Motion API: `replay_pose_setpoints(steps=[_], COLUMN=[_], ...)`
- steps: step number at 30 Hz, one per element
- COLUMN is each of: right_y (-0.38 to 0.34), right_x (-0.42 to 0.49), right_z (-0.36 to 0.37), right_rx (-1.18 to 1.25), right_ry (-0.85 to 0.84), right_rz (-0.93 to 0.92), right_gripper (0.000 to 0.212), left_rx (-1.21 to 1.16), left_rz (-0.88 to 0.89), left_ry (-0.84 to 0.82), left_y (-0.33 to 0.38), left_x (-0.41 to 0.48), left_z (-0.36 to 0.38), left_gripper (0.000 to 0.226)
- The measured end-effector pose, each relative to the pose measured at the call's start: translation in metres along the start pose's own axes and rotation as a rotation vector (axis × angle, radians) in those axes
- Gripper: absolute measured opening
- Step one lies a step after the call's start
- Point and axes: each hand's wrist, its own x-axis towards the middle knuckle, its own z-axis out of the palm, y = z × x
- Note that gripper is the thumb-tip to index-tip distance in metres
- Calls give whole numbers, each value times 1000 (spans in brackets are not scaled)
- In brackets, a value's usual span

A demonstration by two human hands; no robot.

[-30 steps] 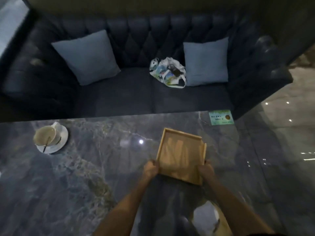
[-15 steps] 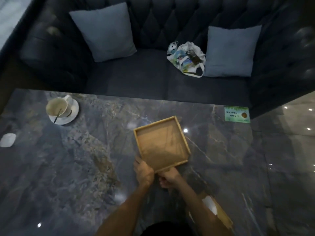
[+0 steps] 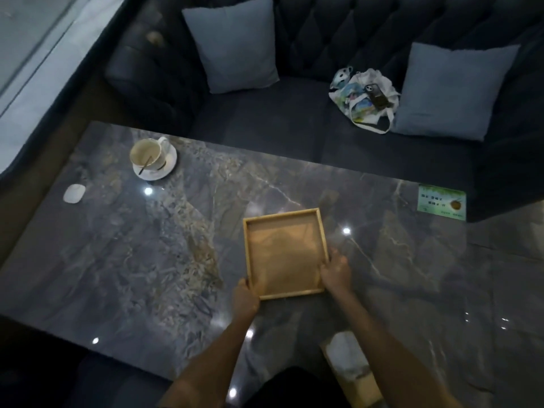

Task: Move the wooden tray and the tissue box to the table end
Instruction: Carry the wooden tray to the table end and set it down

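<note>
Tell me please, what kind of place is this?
Probably a café or restaurant booth. A marble-look table stands before a dark tufted sofa, with a used cup on a saucer and a green printed sticker at the table's corner.

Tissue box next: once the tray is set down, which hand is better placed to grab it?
Right, probably. The tissue box sits just beside the right forearm; the left hand would have to cross over from the wooden tray.

cup (image 3: 149,154) on saucer (image 3: 155,168); bag (image 3: 364,98) between two cushions (image 3: 232,44).
</note>
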Motion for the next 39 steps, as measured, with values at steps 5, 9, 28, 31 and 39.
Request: replay_pose_setpoints(steps=[5,9,28,31,39], right_y=[-3,-18,-44,-48,-109], right_x=[-65,-118,-96,-125,-204], right_z=[48,89,121,149,242], right_rx=[34,207,-78,-111,95], right_ry=[-99,-378,-194,-198,-147], right_rz=[157,267,-50,-26,-16], right_gripper=[29,32,54,68,45], left_rx=[-272,-303,-107,-111,-228], left_rz=[-293,-239,49,77,-276], left_ry=[154,109,94,91,167], left_y=[-60,-42,-145,-158,-203], left_x=[31,-27,-6,2,25], left_z=[-18,-36,-104,-140,-208], left_gripper=[71,91,22,14,63])
